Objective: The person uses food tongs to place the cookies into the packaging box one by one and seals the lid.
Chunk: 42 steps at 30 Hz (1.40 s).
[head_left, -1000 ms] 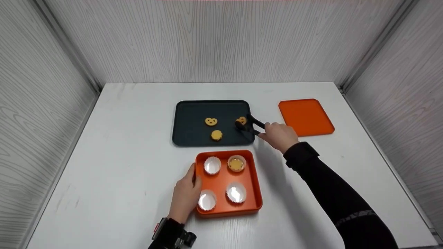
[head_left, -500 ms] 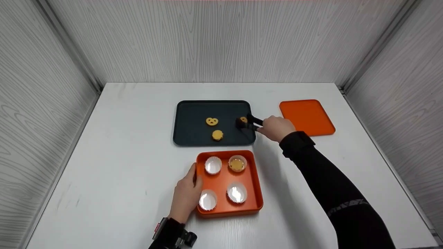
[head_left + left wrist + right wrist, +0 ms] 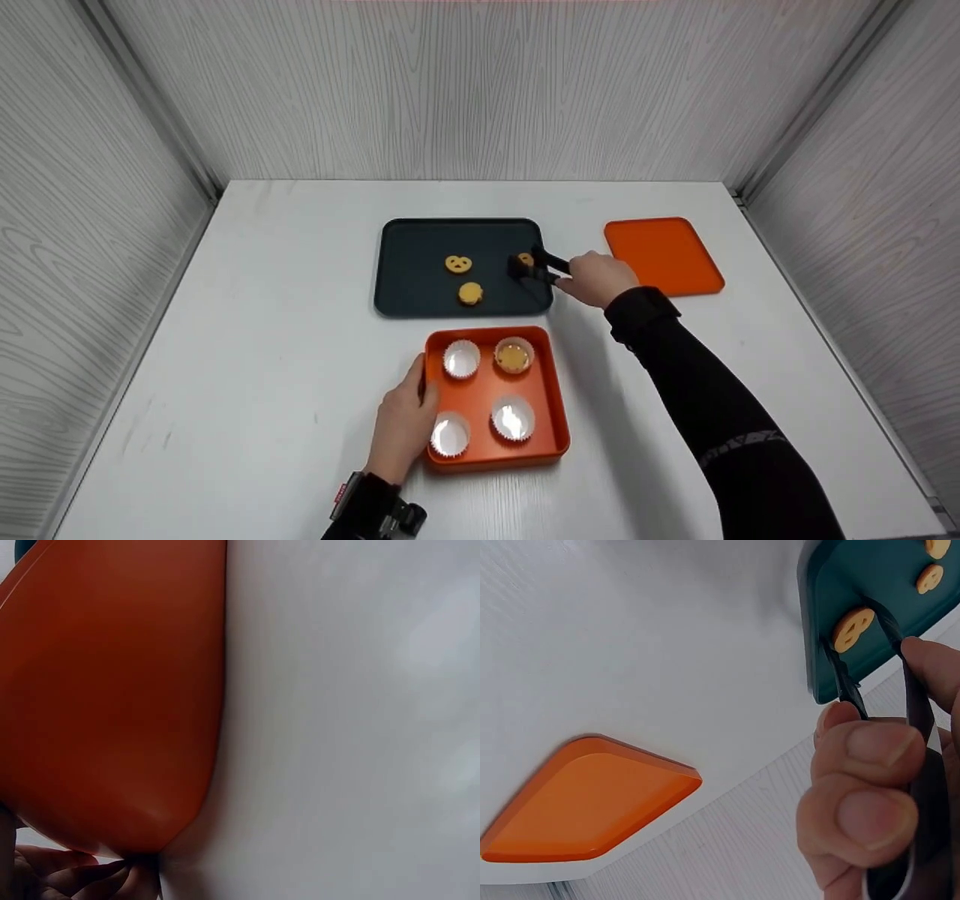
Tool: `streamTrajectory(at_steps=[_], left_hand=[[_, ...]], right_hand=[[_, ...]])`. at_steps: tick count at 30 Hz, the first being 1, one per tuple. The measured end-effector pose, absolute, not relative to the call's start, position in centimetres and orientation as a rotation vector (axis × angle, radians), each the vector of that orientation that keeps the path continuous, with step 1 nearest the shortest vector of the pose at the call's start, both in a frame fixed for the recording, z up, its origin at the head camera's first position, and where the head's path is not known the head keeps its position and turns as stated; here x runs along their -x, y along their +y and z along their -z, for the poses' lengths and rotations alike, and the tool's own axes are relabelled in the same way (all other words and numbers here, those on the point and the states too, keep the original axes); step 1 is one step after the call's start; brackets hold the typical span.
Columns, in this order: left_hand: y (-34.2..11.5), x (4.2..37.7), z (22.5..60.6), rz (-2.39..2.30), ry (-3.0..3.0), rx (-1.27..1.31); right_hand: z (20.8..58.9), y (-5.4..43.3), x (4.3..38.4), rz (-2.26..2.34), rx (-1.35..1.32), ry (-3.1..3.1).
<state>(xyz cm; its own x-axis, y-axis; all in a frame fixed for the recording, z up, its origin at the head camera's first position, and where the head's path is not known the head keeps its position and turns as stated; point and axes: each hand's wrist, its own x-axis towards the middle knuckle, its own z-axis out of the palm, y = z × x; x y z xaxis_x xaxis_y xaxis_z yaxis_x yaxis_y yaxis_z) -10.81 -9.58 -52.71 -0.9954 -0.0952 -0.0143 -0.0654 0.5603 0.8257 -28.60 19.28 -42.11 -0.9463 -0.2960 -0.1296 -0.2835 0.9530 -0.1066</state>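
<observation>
My left hand grips the left wall of an orange square box. Inside it stand several white paper baking cups; the back right cup contains a round yellow biscuit. Over the right end of a dark green tray, my right hand holds black tongs. The right wrist view has the tong tips on either side of a pretzel-shaped biscuit. Another pretzel-shaped biscuit and a scalloped round biscuit lie mid-tray.
An orange lid-like flat tray lies on the white table at the right, beyond my right hand. Pale wood-grain panels enclose the table at the back and on both sides.
The right hand has shifted slightly left and away from me, and the tong tips have drawn closer around the pretzel-shaped biscuit. The left hand and the box stay put.
</observation>
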Motion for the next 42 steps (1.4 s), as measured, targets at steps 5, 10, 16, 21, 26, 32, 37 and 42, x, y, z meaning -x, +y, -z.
streamTrajectory(at_steps=[5,10,16,21,26,32,37,42], left_hand=[[-9.5,10.8,52.9,1.441,-2.747,-0.139],[-9.4,10.8,52.9,1.446,-2.740,-0.133],[-9.4,10.9,52.8,1.473,-2.741,-0.139],[-9.3,10.9,52.9,1.476,-2.743,-0.142],[-9.2,10.9,52.8,1.498,-2.749,-0.163],[-9.2,10.9,52.7,1.505,-2.753,-0.174],[-9.3,10.9,52.7,1.504,-2.755,-0.180],[-9.4,10.9,52.8,1.495,-2.757,-0.182]], right_hand=[[42.6,19.1,28.7,0.143,0.415,2.960],[43.0,19.0,28.9,0.170,0.414,2.973],[43.5,19.4,28.6,0.216,0.455,3.004],[44.1,20.0,28.5,0.213,0.480,3.033],[44.5,20.6,28.3,0.200,0.529,3.065],[45.1,21.2,27.9,0.167,0.581,3.101],[45.7,21.7,27.4,0.151,0.645,3.150],[46.0,22.1,26.8,0.172,0.725,3.204]])
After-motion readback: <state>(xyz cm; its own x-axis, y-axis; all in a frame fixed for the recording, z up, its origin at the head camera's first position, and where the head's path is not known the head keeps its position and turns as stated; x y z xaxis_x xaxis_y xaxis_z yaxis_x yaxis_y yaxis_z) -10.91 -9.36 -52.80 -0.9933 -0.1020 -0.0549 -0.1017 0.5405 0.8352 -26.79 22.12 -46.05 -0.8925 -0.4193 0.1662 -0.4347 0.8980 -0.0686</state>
